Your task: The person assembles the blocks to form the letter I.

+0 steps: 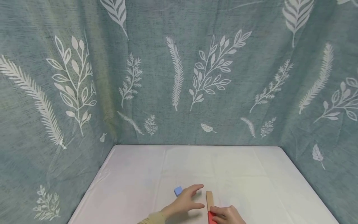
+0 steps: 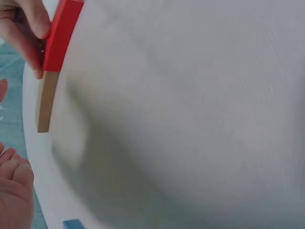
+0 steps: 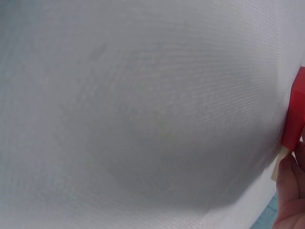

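Observation:
A long red block (image 1: 211, 217) and a plain wooden block (image 1: 209, 200) lie end to end in one line at the front of the table. My right hand (image 1: 227, 214) pinches the red block close to where the two meet; in the left wrist view its fingers (image 2: 34, 19) lie along the red block's side. To the left, my left hand (image 1: 185, 200) is held over the table with thumb and fingers spread apart, holding nothing. A small blue block (image 1: 178, 190) sits just behind that hand, partly hidden by it.
A white cloth covers the table (image 1: 237, 168), with the blocks near its front middle. Green-grey curtains (image 1: 156, 77) with white leaf prints stand along the back and both sides of the table.

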Tool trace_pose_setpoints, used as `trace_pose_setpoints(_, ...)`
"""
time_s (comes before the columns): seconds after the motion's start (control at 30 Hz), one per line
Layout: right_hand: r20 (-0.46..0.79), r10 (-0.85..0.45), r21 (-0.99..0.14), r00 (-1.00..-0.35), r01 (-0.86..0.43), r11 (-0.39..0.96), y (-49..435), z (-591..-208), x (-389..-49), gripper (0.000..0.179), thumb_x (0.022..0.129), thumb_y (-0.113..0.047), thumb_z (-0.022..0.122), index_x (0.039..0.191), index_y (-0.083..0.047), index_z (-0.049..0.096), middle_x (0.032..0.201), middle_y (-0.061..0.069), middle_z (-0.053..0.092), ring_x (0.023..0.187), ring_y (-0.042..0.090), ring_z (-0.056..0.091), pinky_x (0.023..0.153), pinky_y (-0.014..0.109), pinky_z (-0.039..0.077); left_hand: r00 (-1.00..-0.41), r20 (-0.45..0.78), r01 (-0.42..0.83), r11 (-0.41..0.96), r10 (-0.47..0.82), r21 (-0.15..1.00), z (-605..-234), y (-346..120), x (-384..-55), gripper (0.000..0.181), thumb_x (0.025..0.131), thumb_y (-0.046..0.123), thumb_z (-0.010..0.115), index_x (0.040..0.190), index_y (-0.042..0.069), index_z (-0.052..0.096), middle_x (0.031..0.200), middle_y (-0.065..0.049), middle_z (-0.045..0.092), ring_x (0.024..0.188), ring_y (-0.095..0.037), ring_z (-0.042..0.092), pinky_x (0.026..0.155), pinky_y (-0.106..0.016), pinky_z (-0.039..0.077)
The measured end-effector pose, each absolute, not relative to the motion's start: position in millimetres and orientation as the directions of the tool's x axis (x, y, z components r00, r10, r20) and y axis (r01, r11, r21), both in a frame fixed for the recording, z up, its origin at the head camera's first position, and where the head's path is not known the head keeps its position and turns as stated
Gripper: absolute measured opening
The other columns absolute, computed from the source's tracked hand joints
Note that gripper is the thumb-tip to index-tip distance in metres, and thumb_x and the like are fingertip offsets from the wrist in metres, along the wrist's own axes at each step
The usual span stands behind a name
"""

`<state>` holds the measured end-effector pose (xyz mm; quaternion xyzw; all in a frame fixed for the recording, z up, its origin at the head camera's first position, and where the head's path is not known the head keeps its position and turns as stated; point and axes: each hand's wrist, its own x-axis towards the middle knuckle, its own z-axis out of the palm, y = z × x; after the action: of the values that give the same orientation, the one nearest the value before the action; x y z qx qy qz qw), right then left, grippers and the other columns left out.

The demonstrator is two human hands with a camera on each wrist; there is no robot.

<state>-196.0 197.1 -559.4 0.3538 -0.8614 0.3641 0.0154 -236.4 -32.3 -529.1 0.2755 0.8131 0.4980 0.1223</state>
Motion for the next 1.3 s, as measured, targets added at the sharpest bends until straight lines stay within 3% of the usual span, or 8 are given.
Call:
trace_pose_setpoints(0.3, 0.186, -0.570, -0.670, -0.800, -0.528, 0.522, 194.4, -558.6, -193.6, 0.036, 0.086, -0.023, 0.068, 0.110, 0.004, 0.068, 0.107, 0.020, 0.068, 0.100, 0.015, 0.067, 0.075, 0.024, 0.061, -0.817, 0.122, 0.357, 0.328, 0.563, 0.875, -517.1, -45.4, -240.1, 0.066, 0.081, 0.014, 0.074, 0.137, -0.002, 0.044, 0.141, -0.017, 0.048, 0.132, -0.035, 0.043, 0.110, -0.038, 0.042)
trace_pose_setpoints(0.57, 0.226, -0.568, -0.672, -0.791, -0.549, 0.497, 195.7, -562.5, -194.6, 0.034, 0.085, -0.020, 0.069, 0.107, 0.005, 0.069, 0.105, 0.022, 0.068, 0.100, 0.010, 0.064, 0.075, 0.017, 0.059, -0.833, 0.134, 0.369, 0.359, 0.536, 0.857, -511.5, -64.4, -250.1, 0.064, 0.083, 0.015, 0.072, 0.138, 0.000, 0.043, 0.143, -0.017, 0.046, 0.133, -0.035, 0.042, 0.110, -0.043, 0.040)
trace_pose_setpoints(0.87, 0.191, -0.554, -0.701, -0.810, -0.508, 0.501, 195.1, -558.3, -193.4, 0.034, 0.084, -0.019, 0.070, 0.107, 0.005, 0.069, 0.105, 0.023, 0.068, 0.099, 0.013, 0.066, 0.075, 0.020, 0.059, -0.862, 0.201, 0.421, 0.438, 0.465, 0.794, -517.6, -95.9, -255.8, 0.062, 0.081, 0.016, 0.073, 0.133, -0.006, 0.047, 0.136, -0.023, 0.051, 0.127, -0.041, 0.047, 0.104, -0.050, 0.044)
trace_pose_setpoints(1.3, 0.156, -0.545, -0.731, -0.824, -0.467, 0.497, 193.8, -554.5, -192.7, 0.036, 0.084, -0.020, 0.070, 0.109, 0.006, 0.068, 0.109, 0.022, 0.067, 0.101, 0.018, 0.068, 0.077, 0.019, 0.059, -0.911, 0.175, 0.355, 0.496, 0.373, 0.792, -541.2, -113.4, -248.7, 0.055, 0.077, 0.019, 0.077, 0.122, -0.006, 0.057, 0.123, -0.023, 0.061, 0.115, -0.041, 0.057, 0.098, -0.048, 0.048)
